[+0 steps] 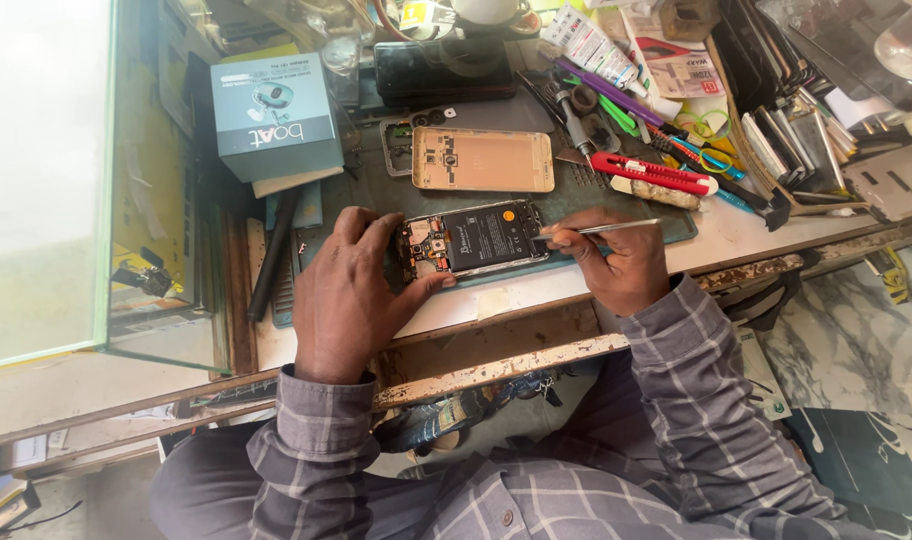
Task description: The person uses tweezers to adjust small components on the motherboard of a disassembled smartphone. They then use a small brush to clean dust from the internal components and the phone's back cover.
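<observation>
While cluttered, worktop [536, 285]: worn pale wood, green mat, marble floor beside.
Box [276, 115]: teal carton, shut, contents unseen.
Opened phone [473, 240]: on mat, between hands.
Left hand [351, 290]: clasps phone's end.
Right hand [616, 262]: pinches metal tool [601, 229] at phone's edge.

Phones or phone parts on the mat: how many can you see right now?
3. An opened phone under the left hand, with the right hand holding a metal tool; a gold back cover behind it; a dark phone farther back. Clutter may hide more.

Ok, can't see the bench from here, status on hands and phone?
Left hand steadying opened phone. Right hand holding metal tool, tip at phone's edge. Nothing in the way.
</observation>
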